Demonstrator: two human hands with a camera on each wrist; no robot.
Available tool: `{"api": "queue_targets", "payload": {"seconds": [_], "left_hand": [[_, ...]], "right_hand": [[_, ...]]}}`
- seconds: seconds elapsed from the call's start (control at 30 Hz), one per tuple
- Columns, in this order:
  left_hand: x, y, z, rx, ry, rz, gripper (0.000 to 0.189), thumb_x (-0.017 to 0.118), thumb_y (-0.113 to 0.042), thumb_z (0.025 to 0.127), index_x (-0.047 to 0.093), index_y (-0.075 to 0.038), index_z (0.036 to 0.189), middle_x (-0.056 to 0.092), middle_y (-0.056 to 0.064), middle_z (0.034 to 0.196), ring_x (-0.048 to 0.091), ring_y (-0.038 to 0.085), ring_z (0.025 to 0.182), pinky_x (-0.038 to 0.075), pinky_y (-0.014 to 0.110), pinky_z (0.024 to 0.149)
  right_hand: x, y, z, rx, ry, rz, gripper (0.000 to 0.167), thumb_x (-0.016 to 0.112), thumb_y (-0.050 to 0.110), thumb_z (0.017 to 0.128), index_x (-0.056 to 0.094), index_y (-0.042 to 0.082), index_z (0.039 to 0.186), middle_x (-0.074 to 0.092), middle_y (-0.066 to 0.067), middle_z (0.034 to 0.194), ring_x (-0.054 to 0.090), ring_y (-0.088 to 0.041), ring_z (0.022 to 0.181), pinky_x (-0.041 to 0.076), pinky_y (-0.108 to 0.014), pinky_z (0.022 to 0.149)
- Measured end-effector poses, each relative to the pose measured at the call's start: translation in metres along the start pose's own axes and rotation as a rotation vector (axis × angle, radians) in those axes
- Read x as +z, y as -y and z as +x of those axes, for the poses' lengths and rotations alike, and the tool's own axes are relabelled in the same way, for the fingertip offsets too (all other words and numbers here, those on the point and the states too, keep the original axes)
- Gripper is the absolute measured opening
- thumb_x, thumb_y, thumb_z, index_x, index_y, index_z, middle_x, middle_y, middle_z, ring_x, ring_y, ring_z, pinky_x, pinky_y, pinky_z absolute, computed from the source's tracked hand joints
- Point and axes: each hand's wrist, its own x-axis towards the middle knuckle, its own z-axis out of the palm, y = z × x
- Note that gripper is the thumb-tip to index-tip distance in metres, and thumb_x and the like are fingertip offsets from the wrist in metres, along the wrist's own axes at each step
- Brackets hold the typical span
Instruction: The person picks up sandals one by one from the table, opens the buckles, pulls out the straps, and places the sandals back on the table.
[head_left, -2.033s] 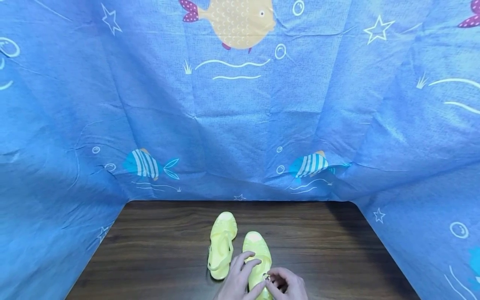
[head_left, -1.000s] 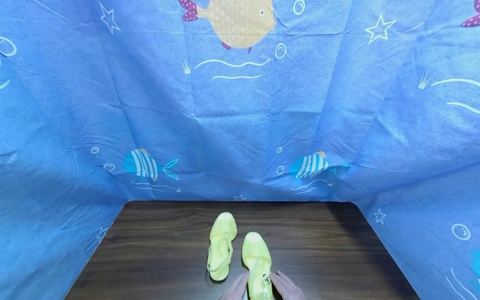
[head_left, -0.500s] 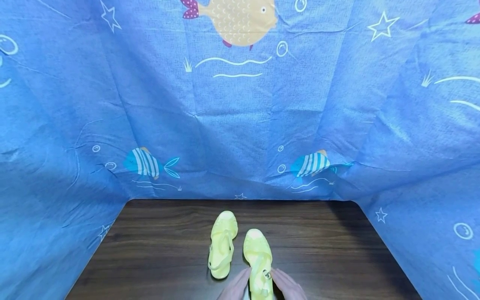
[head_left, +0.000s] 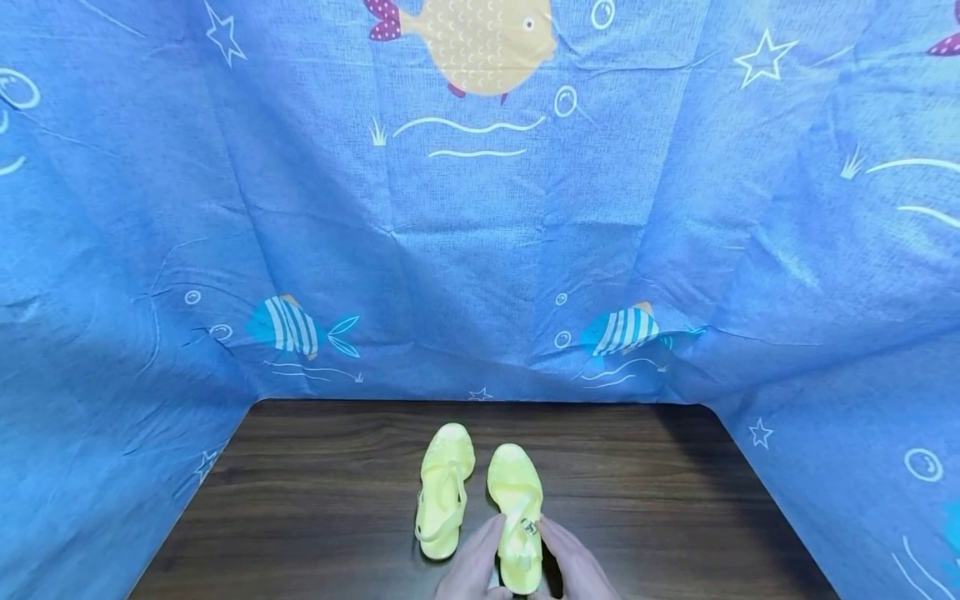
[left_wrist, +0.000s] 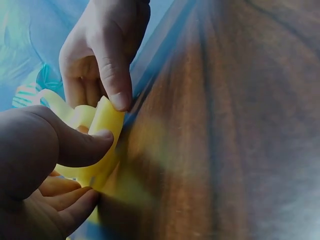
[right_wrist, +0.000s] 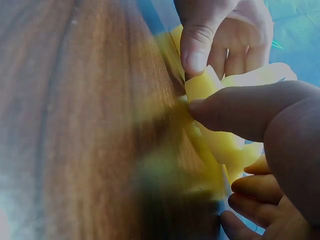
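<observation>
Two pale yellow sandals lie side by side on the dark wooden table, toes pointing away. My left hand [head_left: 474, 563] grips the right sandal [head_left: 514, 483] along its left side, and my right hand [head_left: 573, 560] grips its right side. Both thumbs press at the back of the heel [left_wrist: 107, 117], with the fingers along the sides. A small metal buckle [head_left: 529, 527] shows on its strap, near my right fingertips. To the left stands the other sandal [head_left: 442, 500], untouched, its strap looped up around the heel.
The wooden table [head_left: 660, 500] reaches back to a blue cloth [head_left: 465, 275] printed with fish and stars. The cloth also hangs along the left and right sides.
My hands have left the buckle and strap and moved to both sides of the right sandal. That sandal has slid forward, nearly level with the left one, which has stayed put.
</observation>
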Motion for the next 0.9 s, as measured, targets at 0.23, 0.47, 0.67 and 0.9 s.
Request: {"api": "queue_targets", "payload": {"seconds": [0.23,0.47,0.67,0.9], "left_hand": [[-0.005,-0.008,0.007,-0.226,0.116,-0.065,0.098,0.093,-0.002,0.069,0.042,0.008,0.152,0.053,0.02,0.151,0.054,0.037,0.136,0.048,0.05,0.111],[-0.005,-0.013,0.019,-0.369,0.157,-0.06,0.097,0.087,0.006,0.07,0.039,0.009,0.154,0.048,0.023,0.155,0.05,0.041,0.138,0.045,0.056,0.112],[-0.004,-0.015,0.025,-0.439,0.168,-0.097,0.093,0.08,0.008,0.076,0.034,0.011,0.157,0.042,0.024,0.16,0.045,0.043,0.143,0.041,0.057,0.115],[-0.004,-0.015,0.026,-0.469,0.171,-0.114,0.092,0.077,0.008,0.079,0.03,0.01,0.159,0.038,0.024,0.163,0.042,0.042,0.146,0.038,0.059,0.116]], "right_hand": [[-0.003,0.006,0.014,0.063,0.09,0.07,0.103,0.092,0.021,0.061,0.05,0.008,0.154,0.06,-0.008,0.15,0.062,-0.028,0.131,0.056,-0.048,0.1],[-0.009,0.009,0.024,0.236,0.242,0.125,0.1,0.091,0.016,0.073,0.042,0.011,0.16,0.053,-0.009,0.156,0.056,-0.031,0.136,0.053,-0.054,0.104],[-0.012,0.009,0.031,0.329,0.322,0.136,0.093,0.088,0.014,0.08,0.04,0.007,0.159,0.052,-0.011,0.156,0.053,-0.033,0.138,0.049,-0.058,0.107],[-0.011,0.011,0.033,0.323,0.314,0.111,0.091,0.088,0.013,0.081,0.041,0.001,0.157,0.053,-0.016,0.154,0.055,-0.035,0.136,0.049,-0.058,0.106]]}}
